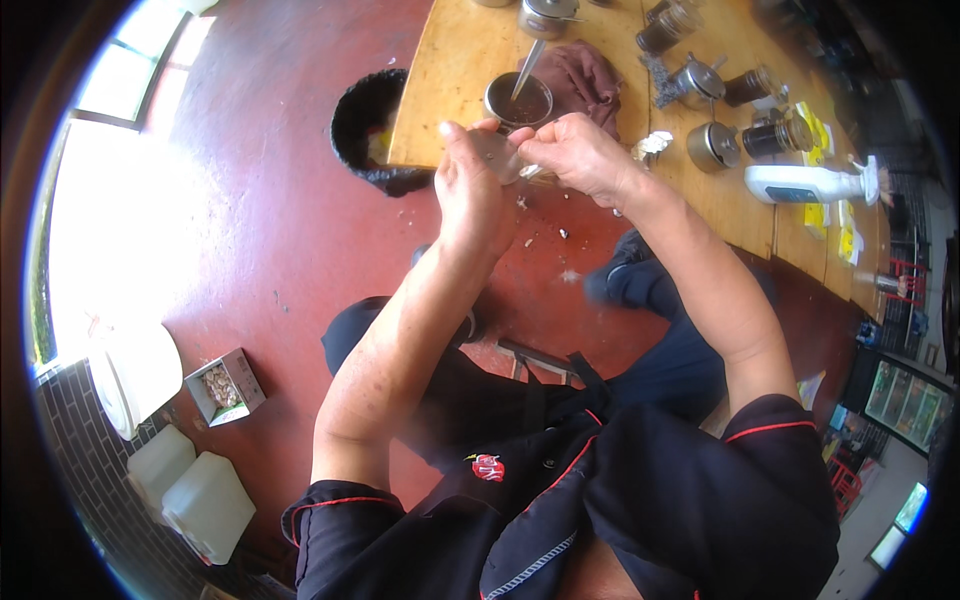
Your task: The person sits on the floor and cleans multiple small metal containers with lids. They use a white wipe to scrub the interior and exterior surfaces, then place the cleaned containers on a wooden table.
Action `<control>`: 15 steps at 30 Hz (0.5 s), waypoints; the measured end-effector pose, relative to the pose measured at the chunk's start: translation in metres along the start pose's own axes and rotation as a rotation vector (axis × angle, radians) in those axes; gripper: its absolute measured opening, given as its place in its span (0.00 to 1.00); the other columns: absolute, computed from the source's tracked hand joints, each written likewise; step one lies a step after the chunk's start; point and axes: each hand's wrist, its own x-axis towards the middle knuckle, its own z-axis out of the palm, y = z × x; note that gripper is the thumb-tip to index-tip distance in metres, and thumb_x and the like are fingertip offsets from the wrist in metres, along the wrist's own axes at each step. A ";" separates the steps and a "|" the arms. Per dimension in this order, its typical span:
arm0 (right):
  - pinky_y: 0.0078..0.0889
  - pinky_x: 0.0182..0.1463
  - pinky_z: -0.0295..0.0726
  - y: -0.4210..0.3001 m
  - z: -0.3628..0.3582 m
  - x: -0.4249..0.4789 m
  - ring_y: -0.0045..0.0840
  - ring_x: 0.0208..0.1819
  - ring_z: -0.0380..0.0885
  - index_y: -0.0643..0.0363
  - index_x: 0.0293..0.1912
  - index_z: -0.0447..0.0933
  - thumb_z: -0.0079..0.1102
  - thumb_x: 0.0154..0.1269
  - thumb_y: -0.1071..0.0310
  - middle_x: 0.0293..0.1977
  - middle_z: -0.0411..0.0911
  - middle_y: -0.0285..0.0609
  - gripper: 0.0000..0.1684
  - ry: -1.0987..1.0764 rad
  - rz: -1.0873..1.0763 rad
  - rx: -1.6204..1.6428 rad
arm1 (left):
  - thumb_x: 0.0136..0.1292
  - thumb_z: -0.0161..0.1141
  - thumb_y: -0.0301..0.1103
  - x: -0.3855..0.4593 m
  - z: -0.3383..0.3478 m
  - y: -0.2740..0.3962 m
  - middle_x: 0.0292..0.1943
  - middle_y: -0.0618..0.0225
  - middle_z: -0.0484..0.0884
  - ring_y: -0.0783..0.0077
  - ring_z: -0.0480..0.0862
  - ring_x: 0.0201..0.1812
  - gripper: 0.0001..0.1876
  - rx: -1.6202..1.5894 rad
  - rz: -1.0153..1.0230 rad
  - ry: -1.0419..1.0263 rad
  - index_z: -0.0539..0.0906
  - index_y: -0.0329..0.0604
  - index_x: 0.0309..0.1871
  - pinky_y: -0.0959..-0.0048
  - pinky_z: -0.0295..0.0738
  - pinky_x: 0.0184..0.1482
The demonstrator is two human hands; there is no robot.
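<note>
My left hand (pixel 474 187) holds a round metal lid (pixel 495 155) tilted up near the table's corner. At the lid's right edge is my right hand (pixel 574 154), its thumb and fingertips pinched together; whether something small is between them cannot be told. Just beyond both hands, a metal pot (pixel 519 100) with dark contents stands on the wooden table (pixel 450 82), a spoon (pixel 528 71) standing in it. A brown cloth (pixel 581 79) lies crumpled beside the pot. Crumpled white tissue (pixel 652 144) rests right of my right hand.
Lidded metal pots (pixel 712 146), glass jars with dark contents (pixel 776 139) and a white spray bottle (pixel 806 184) occupy the table's right part. A black-lined bin (pixel 375 127) stands by the table's left corner. On the red floor, an open box (pixel 226 386) and white plastic canisters (pixel 208 506) are at left.
</note>
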 end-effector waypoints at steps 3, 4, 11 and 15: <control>0.16 0.23 0.59 0.012 0.006 0.005 0.08 0.20 0.64 0.61 0.44 0.85 0.62 0.75 0.61 0.25 0.76 0.26 0.13 0.044 0.050 0.186 | 0.82 0.37 0.62 -0.002 0.003 0.000 0.52 0.50 0.85 0.62 0.86 0.48 0.33 0.050 0.006 0.002 0.72 0.36 0.62 0.67 0.83 0.48; 0.16 0.23 0.57 0.014 0.007 0.006 0.09 0.20 0.64 0.60 0.46 0.84 0.61 0.75 0.60 0.25 0.75 0.26 0.13 0.045 0.060 0.276 | 0.82 0.37 0.62 -0.001 0.002 -0.002 0.52 0.50 0.85 0.63 0.86 0.47 0.32 0.072 0.014 0.004 0.72 0.36 0.61 0.68 0.83 0.47; 0.18 0.22 0.49 -0.001 0.012 -0.002 0.09 0.20 0.61 0.56 0.45 0.84 0.60 0.76 0.61 0.23 0.69 0.24 0.10 0.076 0.215 0.428 | 0.82 0.37 0.62 0.007 -0.009 -0.015 0.50 0.52 0.85 0.64 0.85 0.46 0.32 0.141 0.125 -0.009 0.73 0.38 0.60 0.69 0.82 0.46; 0.24 0.38 0.70 0.003 0.004 -0.005 0.17 0.34 0.75 0.59 0.47 0.85 0.62 0.73 0.63 0.38 0.80 0.35 0.11 0.034 0.220 0.374 | 0.82 0.39 0.62 -0.001 0.002 -0.006 0.50 0.49 0.85 0.63 0.85 0.48 0.31 0.030 0.031 -0.013 0.72 0.39 0.60 0.68 0.82 0.47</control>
